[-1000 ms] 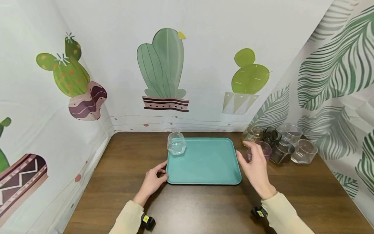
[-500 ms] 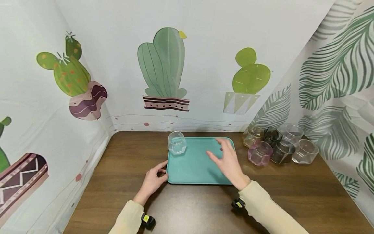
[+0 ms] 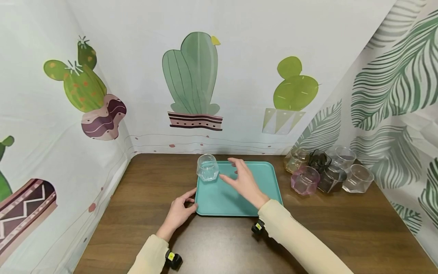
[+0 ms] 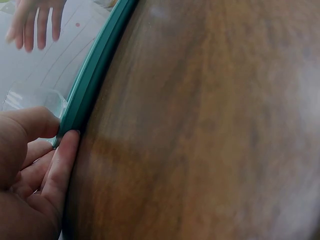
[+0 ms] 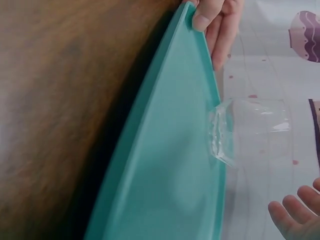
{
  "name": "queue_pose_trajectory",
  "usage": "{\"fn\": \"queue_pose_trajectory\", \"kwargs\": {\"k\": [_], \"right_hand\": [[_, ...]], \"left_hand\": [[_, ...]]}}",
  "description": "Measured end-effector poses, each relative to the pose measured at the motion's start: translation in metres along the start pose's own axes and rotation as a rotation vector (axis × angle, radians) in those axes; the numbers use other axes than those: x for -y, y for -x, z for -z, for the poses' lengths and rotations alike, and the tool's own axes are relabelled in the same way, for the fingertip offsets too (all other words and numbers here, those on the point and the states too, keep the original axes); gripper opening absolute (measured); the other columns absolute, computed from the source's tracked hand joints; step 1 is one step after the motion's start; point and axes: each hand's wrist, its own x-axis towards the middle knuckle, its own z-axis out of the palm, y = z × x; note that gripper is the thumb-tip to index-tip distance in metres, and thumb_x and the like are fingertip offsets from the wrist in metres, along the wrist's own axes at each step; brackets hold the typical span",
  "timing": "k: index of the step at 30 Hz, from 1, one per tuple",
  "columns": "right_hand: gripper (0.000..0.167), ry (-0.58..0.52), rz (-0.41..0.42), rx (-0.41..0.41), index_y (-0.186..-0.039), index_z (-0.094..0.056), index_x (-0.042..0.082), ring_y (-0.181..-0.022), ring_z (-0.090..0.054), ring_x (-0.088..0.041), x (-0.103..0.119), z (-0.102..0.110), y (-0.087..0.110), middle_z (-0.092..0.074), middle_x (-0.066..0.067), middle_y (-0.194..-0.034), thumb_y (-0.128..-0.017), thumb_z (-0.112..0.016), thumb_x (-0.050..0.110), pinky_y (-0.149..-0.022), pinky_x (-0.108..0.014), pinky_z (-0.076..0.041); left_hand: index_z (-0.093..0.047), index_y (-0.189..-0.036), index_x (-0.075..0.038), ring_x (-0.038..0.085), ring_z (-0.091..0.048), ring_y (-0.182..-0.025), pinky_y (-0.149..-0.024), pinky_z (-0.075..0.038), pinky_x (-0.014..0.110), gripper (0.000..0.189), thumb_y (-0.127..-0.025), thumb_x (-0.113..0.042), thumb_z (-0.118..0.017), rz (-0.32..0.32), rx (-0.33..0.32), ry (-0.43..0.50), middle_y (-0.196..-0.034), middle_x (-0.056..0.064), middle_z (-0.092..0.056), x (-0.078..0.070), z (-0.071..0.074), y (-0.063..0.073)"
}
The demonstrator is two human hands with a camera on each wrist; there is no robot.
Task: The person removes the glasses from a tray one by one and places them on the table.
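A teal rectangular tray lies on the wooden table. At its back left corner stands a clear faceted glass, upright. My left hand grips the tray's left rim near the front corner; in the right wrist view the thumb laps over the rim, with other fingers outside it. My right hand is over the tray, just right of the glass, fingers spread and holding nothing. In the right wrist view, a gap shows between the right fingertips and the glass.
Right of the tray, several glasses stand close together: a pink one, an amber one, a dark grey one, a black one and clear ones. A cactus-print cloth hangs behind the table.
My right hand has moved left, from beside the pink glass across the tray to near the clear glass. My left hand has stayed at the tray's rim.
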Motion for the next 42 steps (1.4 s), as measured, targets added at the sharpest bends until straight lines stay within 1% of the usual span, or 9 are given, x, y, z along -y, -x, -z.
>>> {"fn": "queue_pose_trajectory", "kwargs": {"k": [7,12,17,20,26,29,33,38,42], "right_hand": [[0.081,-0.025,-0.045,0.094,-0.154,-0.044,0.004,-0.129,-0.054,-0.041,0.0,-0.019,-0.019,-0.052,-0.023,-0.143,-0.09,-0.082,0.038,-0.1,-0.05,-0.051],[0.086,-0.026,-0.052,0.111,-0.156,-0.041,0.003,-0.128,-0.054,-0.039,0.001,-0.033,-0.029,-0.052,-0.024,-0.143,-0.09,-0.082,0.04,-0.1,-0.053,-0.05],[0.09,-0.02,-0.062,0.125,-0.158,-0.038,0.004,-0.129,-0.056,-0.034,0.001,-0.045,-0.036,-0.051,-0.021,-0.146,-0.089,-0.082,0.042,-0.105,-0.052,-0.048],[0.091,-0.022,-0.062,0.119,-0.158,-0.037,0.004,-0.13,-0.056,-0.035,0.001,-0.05,-0.039,-0.051,-0.021,-0.148,-0.089,-0.082,0.042,-0.107,-0.053,-0.047],[0.089,-0.044,-0.063,0.116,-0.158,-0.038,0.004,-0.134,-0.053,-0.038,0.0,-0.053,-0.042,-0.05,-0.021,-0.15,-0.09,-0.081,0.041,-0.107,-0.057,-0.045],[0.084,-0.047,-0.062,0.114,-0.156,-0.04,0.004,-0.135,-0.052,-0.038,-0.002,-0.053,-0.043,-0.05,-0.021,-0.151,-0.091,-0.08,0.039,-0.108,-0.057,-0.045],[0.076,-0.059,-0.061,0.1,-0.152,-0.044,0.005,-0.133,-0.054,-0.036,-0.005,-0.053,-0.043,-0.054,-0.021,-0.146,-0.092,-0.08,0.035,-0.106,-0.055,-0.047],[0.074,-0.098,-0.068,0.094,-0.149,-0.044,0.006,-0.13,-0.056,-0.038,-0.007,-0.051,-0.041,-0.056,-0.024,-0.143,-0.091,-0.081,0.034,-0.103,-0.056,-0.048],[0.075,-0.124,-0.072,0.081,-0.148,-0.044,0.005,-0.13,-0.056,-0.039,-0.007,-0.049,-0.037,-0.057,-0.026,-0.143,-0.09,-0.083,0.032,-0.104,-0.057,-0.047]], "left_hand": [[-0.063,-0.144,-0.008,0.025,-0.068,-0.103,-0.08,-0.05,0.033,0.056,-0.09,-0.005,-0.074,0.002,-0.007,-0.012,-0.107,0.009,-0.075,-0.003,0.0,0.0],[-0.063,-0.144,-0.008,0.024,-0.068,-0.103,-0.079,-0.05,0.032,0.056,-0.09,-0.005,-0.074,-0.001,-0.009,-0.015,-0.106,0.008,-0.075,-0.001,-0.001,0.0],[-0.063,-0.144,-0.009,0.025,-0.067,-0.103,-0.076,-0.049,0.03,0.056,-0.09,-0.004,-0.074,0.005,-0.008,-0.007,-0.106,0.008,-0.075,-0.001,0.0,0.001],[-0.063,-0.144,-0.008,0.025,-0.067,-0.103,-0.076,-0.049,0.029,0.056,-0.09,-0.004,-0.074,0.007,-0.008,-0.004,-0.106,0.008,-0.075,-0.003,0.0,0.001],[-0.063,-0.144,-0.008,0.025,-0.067,-0.103,-0.076,-0.049,0.029,0.056,-0.09,-0.005,-0.073,0.0,-0.009,-0.008,-0.106,0.008,-0.075,-0.004,-0.001,0.002],[-0.063,-0.144,-0.008,0.025,-0.067,-0.103,-0.076,-0.049,0.03,0.056,-0.09,-0.005,-0.073,-0.006,-0.006,-0.009,-0.107,0.008,-0.075,-0.003,-0.002,0.001],[-0.062,-0.144,-0.007,0.025,-0.067,-0.103,-0.079,-0.05,0.031,0.055,-0.09,-0.005,-0.073,-0.009,0.0,-0.007,-0.107,0.008,-0.075,-0.002,-0.003,0.001],[-0.063,-0.144,-0.007,0.025,-0.068,-0.103,-0.079,-0.05,0.031,0.055,-0.09,-0.005,-0.073,-0.01,-0.003,-0.008,-0.107,0.008,-0.075,-0.002,-0.003,0.001],[-0.063,-0.144,-0.007,0.024,-0.068,-0.103,-0.079,-0.05,0.03,0.055,-0.09,-0.006,-0.073,-0.005,-0.009,-0.009,-0.108,0.008,-0.075,-0.001,-0.001,0.001]]}}
